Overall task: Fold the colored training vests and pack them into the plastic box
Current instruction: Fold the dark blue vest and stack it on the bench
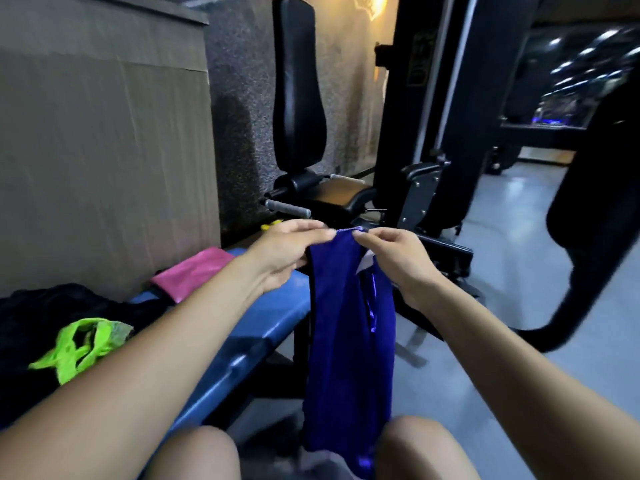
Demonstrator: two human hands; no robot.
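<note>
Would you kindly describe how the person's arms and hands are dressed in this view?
Both forearms are bare, with no sleeves reaching into view. The left hand and right hand wear no gloves, and no watch, bracelet or ring is visible.

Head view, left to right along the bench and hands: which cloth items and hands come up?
Neon green vest → pink vest → left hand → blue vest → right hand.

Dim indoor scene; a warm wall lamp point(375, 1) glows far above the hands point(284, 252), edges bend with wide-angle distortion, and right-side surroundings blur.
</note>
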